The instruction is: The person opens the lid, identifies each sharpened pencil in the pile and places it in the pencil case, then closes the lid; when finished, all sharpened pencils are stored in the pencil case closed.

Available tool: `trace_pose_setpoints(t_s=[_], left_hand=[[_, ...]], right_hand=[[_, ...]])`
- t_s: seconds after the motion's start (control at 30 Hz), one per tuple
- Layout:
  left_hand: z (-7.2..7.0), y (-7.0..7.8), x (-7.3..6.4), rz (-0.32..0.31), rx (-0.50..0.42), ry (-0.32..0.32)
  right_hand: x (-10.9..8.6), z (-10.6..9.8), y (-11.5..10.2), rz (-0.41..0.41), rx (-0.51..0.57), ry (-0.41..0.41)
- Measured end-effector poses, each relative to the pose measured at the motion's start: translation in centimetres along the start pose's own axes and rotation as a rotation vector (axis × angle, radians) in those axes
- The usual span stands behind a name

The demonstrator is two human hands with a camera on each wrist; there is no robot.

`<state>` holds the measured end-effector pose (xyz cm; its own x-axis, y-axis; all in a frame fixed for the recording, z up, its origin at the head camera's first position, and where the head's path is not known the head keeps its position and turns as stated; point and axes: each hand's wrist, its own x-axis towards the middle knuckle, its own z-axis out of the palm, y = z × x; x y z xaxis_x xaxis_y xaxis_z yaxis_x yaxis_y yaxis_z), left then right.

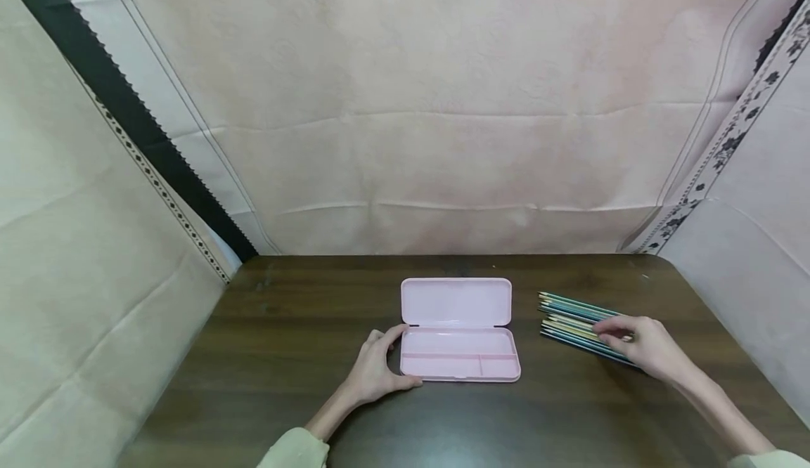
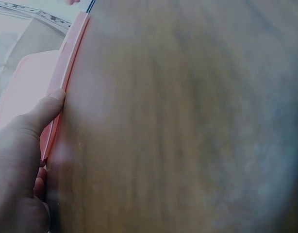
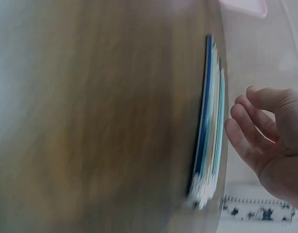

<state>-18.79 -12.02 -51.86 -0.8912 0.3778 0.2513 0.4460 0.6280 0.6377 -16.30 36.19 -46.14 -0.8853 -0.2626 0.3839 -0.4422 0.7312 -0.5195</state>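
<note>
A pink pencil case (image 1: 460, 341) lies opened out on the table, its lid (image 1: 455, 301) folded back away from me and its tray divided into compartments. At its left end my left hand (image 1: 377, 369) grips it, the thumb along the front edge and the index finger by the hinge corner. In the left wrist view that thumb (image 2: 53, 99) presses the pink side wall. To the right lies a bundle of pencils (image 1: 572, 326) in blue, green and yellow tones. My right hand (image 1: 645, 345) hovers close over them, fingers loosely bent and holding nothing in the right wrist view.
The dark wooden table (image 1: 285, 355) has its far edge a little beyond the case lid. Pale cloth sheets (image 1: 443, 102) hang behind it and at both sides, with a black strip (image 1: 126, 109) at left and a floral border (image 1: 728, 145) at right.
</note>
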Motion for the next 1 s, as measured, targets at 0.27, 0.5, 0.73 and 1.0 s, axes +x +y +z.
trace_pose_setpoints(t_s=[0.27, 0.5, 0.73, 1.0], left_hand=[[-0.1, -0.2, 0.0, -0.007, 0.010, 0.004], [0.0, -0.1, 0.0, 0.006, 0.000, 0.010], [0.1, 0.0, 0.0, 0.015, 0.001, 0.012], [0.0, 0.0, -0.1, 0.009, 0.006, 0.013]], right_hand=[[-2.4, -0.8, 1.9, -0.047, -0.081, 0.043], [-3.4, -0.9, 3.1, -0.073, -0.142, 0.088], [-4.1, -0.5, 3.5, -0.073, -0.202, 0.097], [-4.2, 0.0, 3.9, -0.070, -0.204, 0.082]])
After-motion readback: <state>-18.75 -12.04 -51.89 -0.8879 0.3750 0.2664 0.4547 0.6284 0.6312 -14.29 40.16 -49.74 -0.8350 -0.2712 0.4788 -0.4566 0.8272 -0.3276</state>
